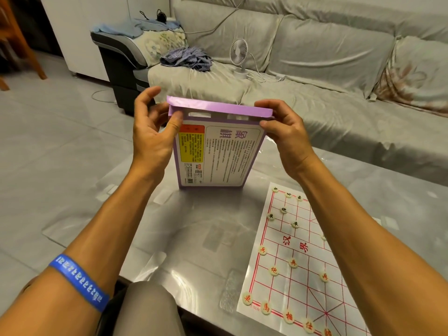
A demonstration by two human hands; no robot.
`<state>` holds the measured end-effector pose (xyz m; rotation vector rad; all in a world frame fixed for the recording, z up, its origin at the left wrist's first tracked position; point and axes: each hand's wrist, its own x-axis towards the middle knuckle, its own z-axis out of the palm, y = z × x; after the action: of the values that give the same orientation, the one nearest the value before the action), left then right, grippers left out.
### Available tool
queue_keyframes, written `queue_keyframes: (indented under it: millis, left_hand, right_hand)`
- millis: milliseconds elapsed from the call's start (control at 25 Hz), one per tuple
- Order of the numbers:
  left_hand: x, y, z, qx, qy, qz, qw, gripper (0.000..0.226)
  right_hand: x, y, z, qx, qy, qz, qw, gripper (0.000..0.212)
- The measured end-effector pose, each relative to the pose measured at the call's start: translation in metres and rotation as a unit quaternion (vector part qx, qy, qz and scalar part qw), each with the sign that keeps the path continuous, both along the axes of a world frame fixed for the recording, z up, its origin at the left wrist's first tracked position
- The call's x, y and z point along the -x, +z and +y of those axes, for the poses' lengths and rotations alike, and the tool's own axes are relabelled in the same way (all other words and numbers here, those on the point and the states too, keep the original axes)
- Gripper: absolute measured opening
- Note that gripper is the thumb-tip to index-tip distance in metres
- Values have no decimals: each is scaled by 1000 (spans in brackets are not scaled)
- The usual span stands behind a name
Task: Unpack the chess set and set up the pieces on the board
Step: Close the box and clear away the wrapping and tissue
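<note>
Pinching purple box top corners: left hand, right hand; box upright on table.

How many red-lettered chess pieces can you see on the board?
9 red-lettered pieces: five along the near edge of the board, four just beyond. The right forearm may hide more.

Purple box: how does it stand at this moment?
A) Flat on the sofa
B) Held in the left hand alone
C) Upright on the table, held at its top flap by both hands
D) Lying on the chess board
C: the purple box stands upright on the table, with the left hand and right hand at its top flap, apart from the board.
</note>
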<state>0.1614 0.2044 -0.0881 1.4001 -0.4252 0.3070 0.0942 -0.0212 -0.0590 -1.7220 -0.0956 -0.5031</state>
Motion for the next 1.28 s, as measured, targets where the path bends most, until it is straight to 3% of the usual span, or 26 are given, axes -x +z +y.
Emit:
queue_keyframes:
  millis: [160, 520, 880, 1080, 1280]
  left_hand:
    - [-2, 0, 1, -32, 6, -23, 999, 37]
    - [0, 5, 0, -89, -1, -75, 993, 16]
    - [-3, 5, -1, -112, 29, -94, 989, 14]
    - [-11, 2, 3, -174, 51, -168, 969, 14]
    - [-12, -1, 4, -203, 70, -180, 960, 15]
  right_hand:
    - [-4, -4, 2, 14, -12, -5, 1000, 14]
    - [-4, -3, -2, 37, -35, -10, 999, 20]
    - [-5, 0, -5, 61, -41, -12, 997, 7]
    - [-3, 2, -7, 59, -27, -3, 998, 16]
    - [0, 4, -12, 35, -8, 10, 999, 22]
